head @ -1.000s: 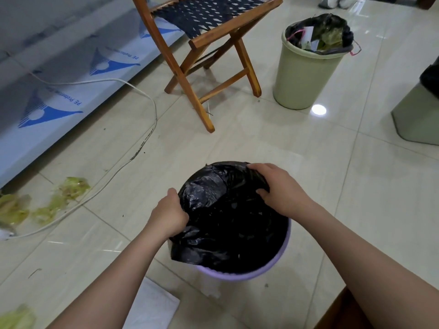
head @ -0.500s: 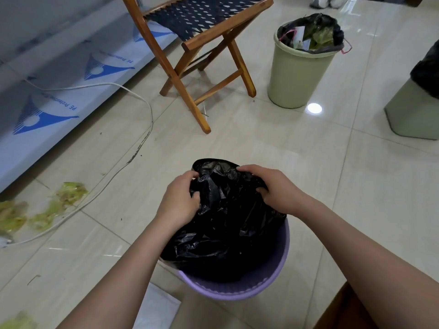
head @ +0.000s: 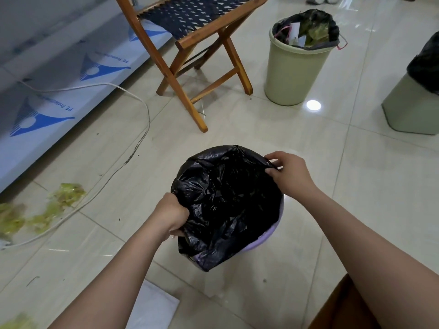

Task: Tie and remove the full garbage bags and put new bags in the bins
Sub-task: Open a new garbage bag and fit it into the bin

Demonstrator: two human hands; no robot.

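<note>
— Bag [head: 228, 203] first: where do we have it?

— Black, crumpled, sitting over the mouth of the purple bin [head: 273, 236] on the floor tiles; it drapes down the near side of the bin and hides most of the rim; only a strip of purple shows at the right and the bottom.

— And our grip on it?

— Our left hand [head: 172, 216] has its fingers curled into a bunch of plastic at the near-left edge; our right hand [head: 291, 173] pinches the far-right edge between thumb and fingertips; the two hands sit well apart, on opposite sides of the bin.

— So which step do we judge this to be?

— We cannot tell from here whether the bag is full or fresh; its mouth looks pulled wide, so we read it as either lining the bin or gathering the edge to tie; no knot shows yet.

— What does the next move call for?

— If we are lining it, both edges must be drawn down evenly over the rim; if tying, the two held corners must come together above the middle; thin plastic may tear under a hard pull.

— Anything else waiting?

— The beige bin [head: 294, 67] beyond the wooden folding chair [head: 190, 43] holds a bag stuffed with rubbish, not yet tied.
</note>
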